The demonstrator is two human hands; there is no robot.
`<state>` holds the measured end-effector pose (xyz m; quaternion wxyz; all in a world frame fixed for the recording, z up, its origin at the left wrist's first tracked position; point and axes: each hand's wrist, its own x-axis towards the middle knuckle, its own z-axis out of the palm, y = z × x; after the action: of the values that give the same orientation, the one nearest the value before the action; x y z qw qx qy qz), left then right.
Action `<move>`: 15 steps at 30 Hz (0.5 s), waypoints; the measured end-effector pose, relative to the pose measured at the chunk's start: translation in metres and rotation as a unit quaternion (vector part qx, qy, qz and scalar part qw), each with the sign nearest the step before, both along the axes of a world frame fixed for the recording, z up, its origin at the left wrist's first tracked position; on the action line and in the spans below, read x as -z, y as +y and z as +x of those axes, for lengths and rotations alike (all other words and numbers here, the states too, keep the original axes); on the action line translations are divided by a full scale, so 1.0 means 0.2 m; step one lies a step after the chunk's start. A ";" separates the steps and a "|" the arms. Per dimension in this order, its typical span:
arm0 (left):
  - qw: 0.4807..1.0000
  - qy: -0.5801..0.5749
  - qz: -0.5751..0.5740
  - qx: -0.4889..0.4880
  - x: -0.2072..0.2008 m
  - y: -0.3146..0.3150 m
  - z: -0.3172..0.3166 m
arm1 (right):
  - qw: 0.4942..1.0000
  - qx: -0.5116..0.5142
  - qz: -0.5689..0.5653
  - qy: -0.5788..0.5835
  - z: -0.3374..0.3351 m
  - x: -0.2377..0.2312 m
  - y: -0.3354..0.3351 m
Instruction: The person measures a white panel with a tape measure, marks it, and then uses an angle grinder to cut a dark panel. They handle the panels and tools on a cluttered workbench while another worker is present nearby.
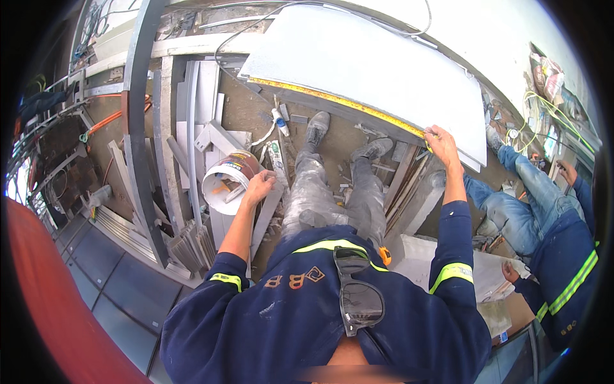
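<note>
Right hand (441,146): thumb and fingers pinched together on the near end of the yellow tape (339,102). From that grip the tape runs leftward and away, straight along the near edge of the white board (371,70), to about the board's far left corner. Looks pulled straight so that it follows the edge; no hand shows at its far end, so what anchors it there I cannot tell.

Board lies just beyond the right grip, reaching well off to its left and a little to its right. Flat and wide, it probably gives the strip its support.

Left hand (259,187): well left of the grip and nearer the body, fingers bent, nothing seen in them. Cannot tell whether the fingertips meet. Bucket (220,185) just left of this hand, tilted, mouth toward the wearer, odd pieces inside; touching or merely overlapped in view, unclear. Seems the arm is held out idle, perhaps for balance.

Between the hands, farther out: bottle (280,121) on the ground, shoes (316,128) set apart, likely for firm footing.

Right of the grip: co-worker (566,256), bent legs alongside the board's end.
</note>
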<state>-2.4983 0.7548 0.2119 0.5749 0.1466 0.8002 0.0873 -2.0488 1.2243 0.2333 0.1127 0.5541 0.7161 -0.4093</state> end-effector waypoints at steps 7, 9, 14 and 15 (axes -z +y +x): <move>0.995 -0.065 -0.020 -0.071 0.02 0.05 0.03 | 0.999 -0.033 0.026 0.020 0.09 0.08 0.04; 0.994 -0.071 0.006 -0.086 0.01 0.05 0.04 | 1.000 -0.012 0.000 -0.001 0.16 0.11 0.06; 0.989 -0.069 -0.001 -0.132 0.02 0.08 0.12 | 0.999 0.008 0.026 -0.025 0.60 0.15 0.17; 0.989 -0.068 -0.006 -0.131 0.02 0.09 0.15 | 0.997 0.033 -0.026 -0.064 0.73 0.15 0.20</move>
<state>-2.4675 0.7735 0.2079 0.6122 0.0311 0.7723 0.1668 -1.9028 1.2652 0.2036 0.1586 0.5996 0.6778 -0.3949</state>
